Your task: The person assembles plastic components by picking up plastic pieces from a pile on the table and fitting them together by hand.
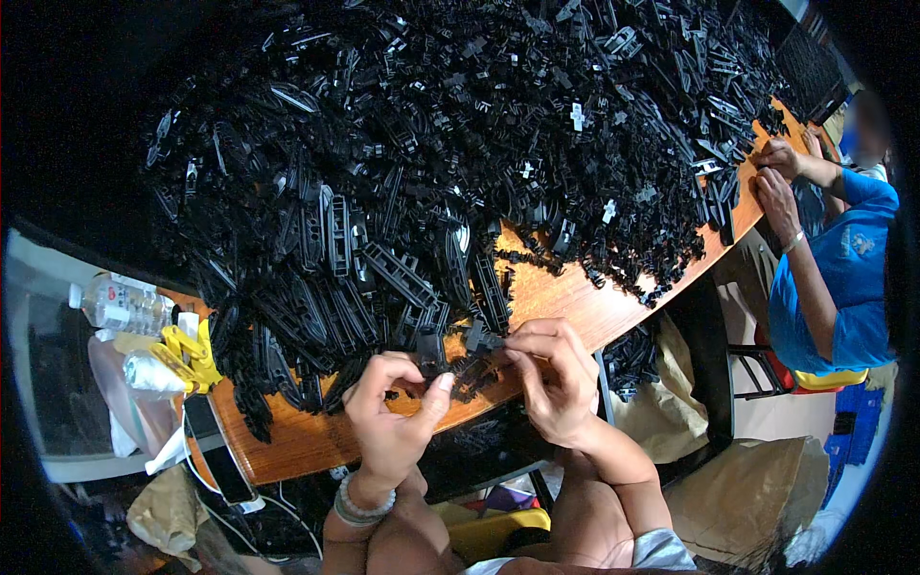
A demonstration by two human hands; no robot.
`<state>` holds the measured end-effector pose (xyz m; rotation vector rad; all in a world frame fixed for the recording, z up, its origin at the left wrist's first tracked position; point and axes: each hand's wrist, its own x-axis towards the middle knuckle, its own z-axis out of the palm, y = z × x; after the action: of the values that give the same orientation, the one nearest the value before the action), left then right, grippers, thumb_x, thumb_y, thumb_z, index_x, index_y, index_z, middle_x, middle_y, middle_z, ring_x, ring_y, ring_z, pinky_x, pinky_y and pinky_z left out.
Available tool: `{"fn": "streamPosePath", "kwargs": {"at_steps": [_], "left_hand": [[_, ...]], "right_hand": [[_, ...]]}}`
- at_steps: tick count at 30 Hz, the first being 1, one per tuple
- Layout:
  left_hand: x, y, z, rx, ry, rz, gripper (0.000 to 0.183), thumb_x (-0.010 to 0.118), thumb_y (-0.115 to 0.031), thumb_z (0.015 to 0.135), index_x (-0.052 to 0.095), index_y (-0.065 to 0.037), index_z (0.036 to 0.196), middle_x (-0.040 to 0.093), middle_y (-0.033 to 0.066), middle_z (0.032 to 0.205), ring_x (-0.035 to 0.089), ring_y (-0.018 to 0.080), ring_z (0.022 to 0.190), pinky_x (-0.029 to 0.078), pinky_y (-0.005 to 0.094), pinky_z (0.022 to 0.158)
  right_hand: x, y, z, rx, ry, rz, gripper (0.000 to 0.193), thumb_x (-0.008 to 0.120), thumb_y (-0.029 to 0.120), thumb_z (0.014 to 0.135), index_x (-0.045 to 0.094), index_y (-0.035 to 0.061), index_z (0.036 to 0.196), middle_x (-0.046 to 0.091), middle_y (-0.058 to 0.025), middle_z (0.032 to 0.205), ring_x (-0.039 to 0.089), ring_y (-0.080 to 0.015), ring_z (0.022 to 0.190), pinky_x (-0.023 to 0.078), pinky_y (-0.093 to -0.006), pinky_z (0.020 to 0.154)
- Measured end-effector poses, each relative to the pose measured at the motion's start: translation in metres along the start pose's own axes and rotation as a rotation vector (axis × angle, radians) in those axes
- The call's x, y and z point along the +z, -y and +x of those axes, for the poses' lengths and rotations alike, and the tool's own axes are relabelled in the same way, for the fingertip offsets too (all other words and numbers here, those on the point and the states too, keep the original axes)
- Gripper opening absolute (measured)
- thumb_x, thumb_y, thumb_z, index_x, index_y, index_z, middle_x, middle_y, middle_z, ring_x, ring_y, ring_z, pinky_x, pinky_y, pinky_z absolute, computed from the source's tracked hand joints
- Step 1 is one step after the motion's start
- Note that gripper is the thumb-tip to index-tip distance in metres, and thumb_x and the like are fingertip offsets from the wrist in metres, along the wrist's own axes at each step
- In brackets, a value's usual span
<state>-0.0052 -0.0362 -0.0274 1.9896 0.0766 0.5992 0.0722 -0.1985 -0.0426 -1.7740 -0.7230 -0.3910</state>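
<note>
Above the near edge of the wooden table, my left hand point(391, 414) is closed, with a black plastic part point(431, 351) gripped between thumb and fingers. Facing it, my right hand point(556, 379) pinches a small dark grey plastic piece point(482, 335) at its fingertips. The two pieces are close together; whether they touch I cannot tell. Just below them lie several small black parts point(470, 377). Directly beyond my hands begins a large pile of black plastic parts point(431, 172), with long ribbed pieces point(401, 275) on its near side.
Bare wood point(575, 302) shows right of centre. A clear bottle point(120, 305) and yellow bag point(187, 355) stand at the left, near a black phone-like slab point(213, 446). A co-worker in a blue shirt point(834, 278) handles parts at the far right. Brown paper sacks point(747, 494) lie below.
</note>
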Motion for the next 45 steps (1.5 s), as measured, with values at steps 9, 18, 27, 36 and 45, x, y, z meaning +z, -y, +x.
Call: {"fn": "streamPosePath", "kwargs": {"at_steps": [9, 18, 27, 36, 45], "left_hand": [[0.003, -0.015, 0.009, -0.443, -0.009, -0.706, 0.063, 0.058, 0.007, 0.08, 0.026, -0.001, 0.134, 0.058, 0.0122, 0.097, 0.06, 0.0121, 0.079, 0.053, 0.0245, 0.068], [-0.003, 0.003, 0.005, -0.433, 0.134, -0.923, 0.027, 0.062, 0.006, 0.076, 0.048, 0.001, 0.099, 0.056, 0.0157, 0.105, 0.059, 0.0195, 0.093, 0.052, 0.0273, 0.081], [-0.003, -0.021, 0.0, -0.414, 0.191, -0.507, 0.027, 0.064, 0.011, 0.078, 0.054, 0.007, 0.103, 0.064, 0.0147, 0.094, 0.065, 0.0192, 0.086, 0.055, 0.0276, 0.077], [-0.003, -0.024, -0.001, -0.5, 0.221, -0.643, 0.025, 0.059, 0.011, 0.083, 0.049, 0.009, 0.105, 0.063, 0.0191, 0.091, 0.067, 0.0249, 0.084, 0.058, 0.0303, 0.072], [-0.001, -0.02, -0.006, -0.47, 0.189, -0.579, 0.025, 0.061, 0.008, 0.082, 0.051, 0.007, 0.104, 0.064, 0.0171, 0.092, 0.067, 0.0221, 0.084, 0.056, 0.0284, 0.072]], "right_hand": [[-0.003, -0.003, 0.021, -0.414, 0.256, -0.309, 0.034, 0.058, 0.006, 0.066, 0.058, -0.0048, 0.099, 0.056, -0.0149, 0.098, 0.059, -0.0281, 0.086, 0.05, -0.0349, 0.073], [-0.009, 0.006, 0.011, 0.094, -0.017, 0.248, 0.016, 0.066, -0.009, 0.074, 0.065, -0.0025, 0.089, 0.063, -0.0152, 0.089, 0.062, -0.0221, 0.08, 0.049, -0.0273, 0.07], [-0.012, 0.021, 0.014, -0.008, 0.171, 0.237, 0.016, 0.068, -0.009, 0.068, 0.066, 0.0, 0.081, 0.062, -0.01, 0.081, 0.058, -0.0231, 0.076, 0.045, -0.0315, 0.071], [-0.01, 0.014, 0.005, -0.094, 0.108, 0.167, 0.02, 0.066, -0.012, 0.067, 0.066, 0.001, 0.082, 0.061, -0.0095, 0.082, 0.058, -0.024, 0.075, 0.046, -0.0318, 0.069], [-0.008, 0.01, 0.001, -0.249, 0.204, 0.052, 0.026, 0.066, -0.004, 0.068, 0.065, -0.001, 0.094, 0.06, -0.0103, 0.087, 0.058, -0.028, 0.077, 0.048, -0.0338, 0.069]]}}
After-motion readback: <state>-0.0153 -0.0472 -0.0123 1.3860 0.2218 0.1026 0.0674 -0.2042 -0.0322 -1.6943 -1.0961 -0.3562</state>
